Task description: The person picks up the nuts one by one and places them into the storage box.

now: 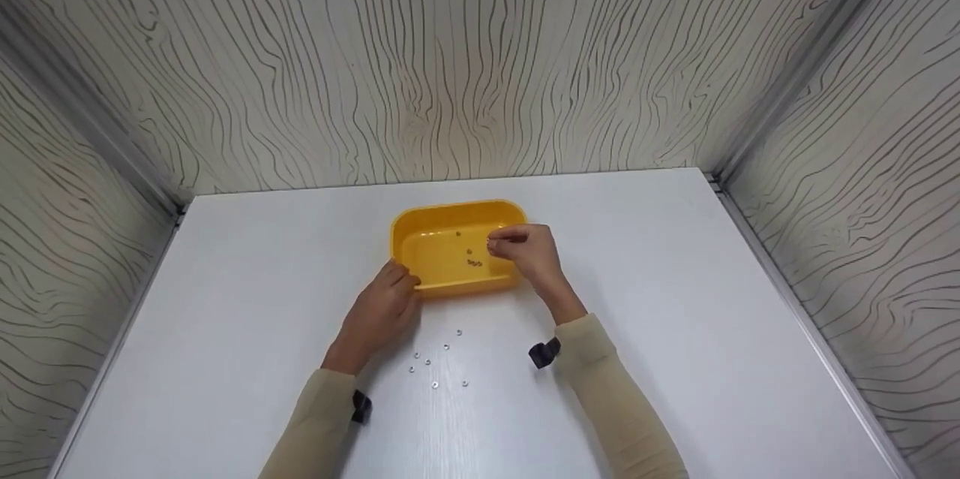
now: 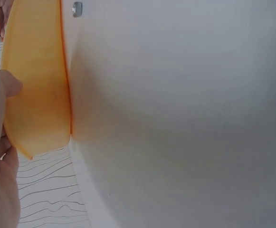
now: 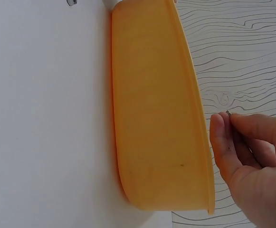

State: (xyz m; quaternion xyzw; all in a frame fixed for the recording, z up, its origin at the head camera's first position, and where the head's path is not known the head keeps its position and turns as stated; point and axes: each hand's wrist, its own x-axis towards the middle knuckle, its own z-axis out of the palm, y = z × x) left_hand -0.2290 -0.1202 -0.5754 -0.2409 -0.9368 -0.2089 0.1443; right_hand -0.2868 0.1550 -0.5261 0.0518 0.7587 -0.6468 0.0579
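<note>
A yellow plastic tray (image 1: 431, 254) stands on the white table with several small metal nuts (image 1: 470, 263) on its floor. My left hand (image 1: 384, 302) grips the near left corner of the tray, its thumb (image 2: 10, 84) on the outer wall in the left wrist view. Over the tray's right side, my right hand (image 1: 529, 250) pinches a small nut (image 3: 228, 113) between thumb and fingertips. Most of that nut is hidden by the fingers. Closer to me, several loose nuts (image 1: 427, 362) lie scattered on the table between my forearms.
The white table (image 1: 660, 299) reaches to a patterned back wall (image 1: 465, 88), with side walls (image 1: 885, 164) at left and right. Dark straps with small blocks (image 1: 544, 353) sit at both wrists.
</note>
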